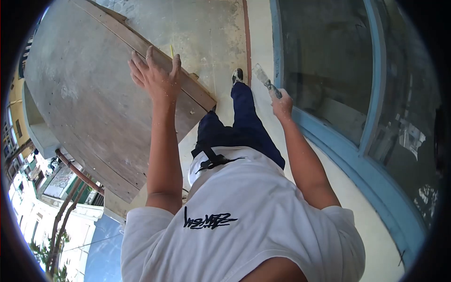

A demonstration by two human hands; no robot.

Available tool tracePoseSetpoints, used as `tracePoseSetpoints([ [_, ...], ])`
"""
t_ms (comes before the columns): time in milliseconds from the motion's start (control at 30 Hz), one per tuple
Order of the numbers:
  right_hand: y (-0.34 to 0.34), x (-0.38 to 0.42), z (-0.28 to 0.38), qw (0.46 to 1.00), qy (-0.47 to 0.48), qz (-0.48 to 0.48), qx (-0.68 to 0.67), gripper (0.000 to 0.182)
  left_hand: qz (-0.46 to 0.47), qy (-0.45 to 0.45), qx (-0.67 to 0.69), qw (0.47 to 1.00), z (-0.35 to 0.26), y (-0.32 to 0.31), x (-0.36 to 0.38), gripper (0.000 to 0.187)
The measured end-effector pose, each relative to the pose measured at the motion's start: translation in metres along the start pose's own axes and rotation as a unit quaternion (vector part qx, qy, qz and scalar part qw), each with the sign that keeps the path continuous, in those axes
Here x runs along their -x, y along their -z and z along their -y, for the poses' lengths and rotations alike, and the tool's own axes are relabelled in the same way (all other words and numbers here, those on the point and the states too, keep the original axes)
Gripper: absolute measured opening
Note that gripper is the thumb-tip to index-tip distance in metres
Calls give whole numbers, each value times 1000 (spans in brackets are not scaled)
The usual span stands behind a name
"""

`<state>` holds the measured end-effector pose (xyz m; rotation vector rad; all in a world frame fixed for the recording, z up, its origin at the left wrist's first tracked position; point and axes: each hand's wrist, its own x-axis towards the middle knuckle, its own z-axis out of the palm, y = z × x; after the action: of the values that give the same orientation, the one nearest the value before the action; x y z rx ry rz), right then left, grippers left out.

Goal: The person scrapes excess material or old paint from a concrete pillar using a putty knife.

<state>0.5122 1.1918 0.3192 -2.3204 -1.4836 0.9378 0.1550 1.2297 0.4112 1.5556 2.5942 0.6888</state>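
You hold one scraper [266,81] in your right hand [282,102], your fingers closed around its dark handle. Its flat metal blade is smeared pale and dusty, and it points away from you, up along the light strip of wall beside the blue window frame [347,155]. The blade tip sits just beside the frame's lower corner; whether it touches the wall cannot be told.

Your left hand [155,75] is spread open, fingers apart, resting flat on the edge of one wooden board [94,108]. The board is grey, worn and streaked with dried white splashes, and it lies tilted across the left of the view.

Between your two arms you see your white shirt [244,221] with a black scrawl on it, dark blue trousers [239,127], and one shoe [237,75] on the speckled concrete floor [211,33]. The window has two dark panes that show reflections.
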Motion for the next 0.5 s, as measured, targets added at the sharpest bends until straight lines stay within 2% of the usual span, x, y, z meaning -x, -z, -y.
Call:
tracePoseSetpoints([
  [33, -2, -27, 5, 1000, 1, 13, 8, 33, 39, 51, -23, 998, 2, -8, -4, 73],
  [200, -24, -150, 44, 989, 37, 64, 127, 38, 33, 96, -117, 988, -4, -18, -12, 76],
  [333, -21, -203, 81, 981, 37, 100, 160, 40, 48, 129, -107, 985, -20, -14, -20, 73],
  [433, -36, -245, 108, 984, 85, 104, 117, 41, 63, 141, -128, 980, -16, -17, -22, 73],
  [500, -37, -268, 121, 976, 70, 147, 144, 42, 63, 139, -135, 979, -11, -20, -24, 75],
])
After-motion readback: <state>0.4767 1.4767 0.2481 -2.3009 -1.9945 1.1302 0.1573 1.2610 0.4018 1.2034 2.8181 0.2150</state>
